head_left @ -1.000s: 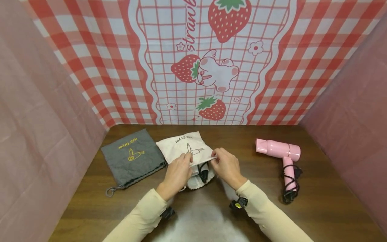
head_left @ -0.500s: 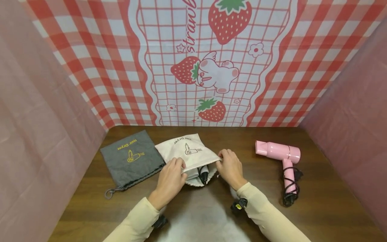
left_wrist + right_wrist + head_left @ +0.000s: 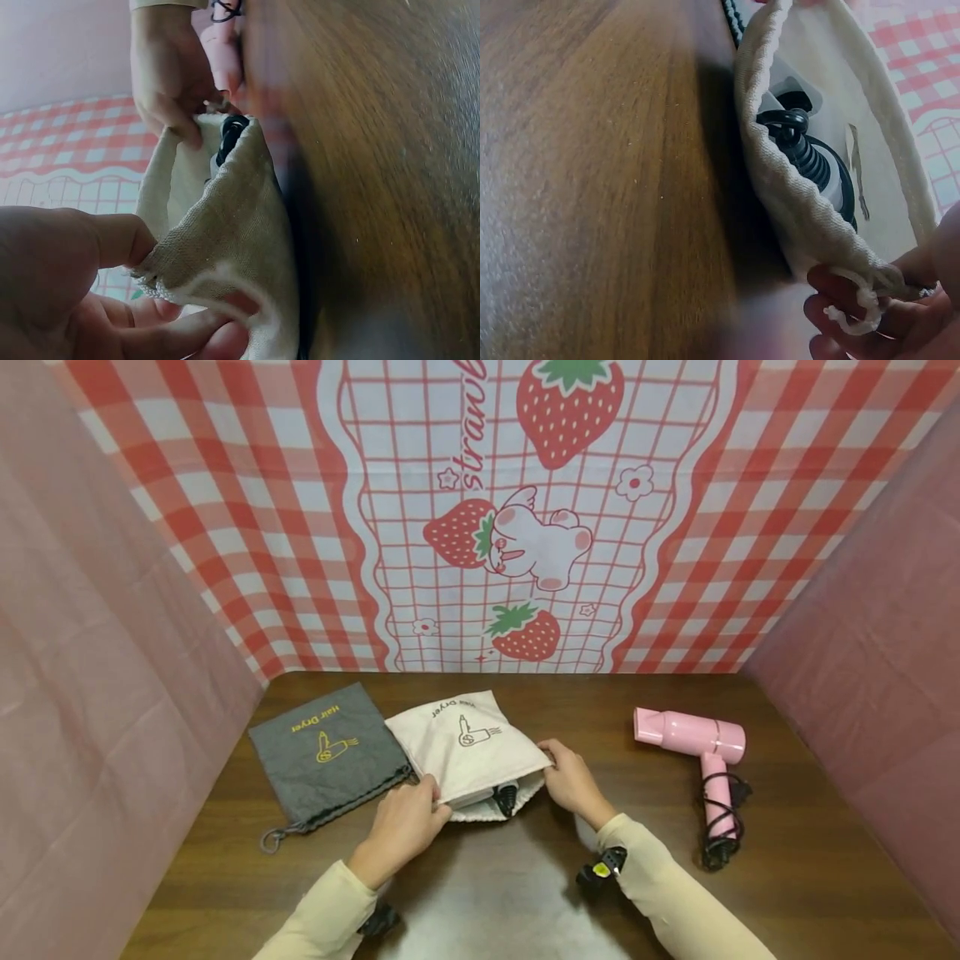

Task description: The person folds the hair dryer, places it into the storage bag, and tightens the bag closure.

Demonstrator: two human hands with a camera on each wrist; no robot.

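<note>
A white drawstring bag [image 3: 480, 756], printed with a hair dryer drawing, lies in the middle of the table with its mouth toward me. Inside sits a light-coloured appliance with a black cord [image 3: 810, 161]; most of it is hidden by the cloth. My left hand [image 3: 401, 822] pinches the left corner of the mouth, thumb on the hem [image 3: 180, 255]. At the right corner, beside the knotted drawstring end [image 3: 859, 307], my right hand [image 3: 573, 785] pinches the cloth. Between the two hands the mouth stands spread.
A grey drawstring bag [image 3: 330, 768] lies flat to the left, touching or nearly touching the white one. On the right rests a pink hair dryer [image 3: 693, 735] with a black cord wrapped round its handle. A checked strawberry cloth [image 3: 480, 635] hangs behind the wooden table [image 3: 480, 893].
My left hand has moved left and down along the bag's rim to its corner. The right hand has shifted slightly right and down. The bag's mouth is spread wider.
</note>
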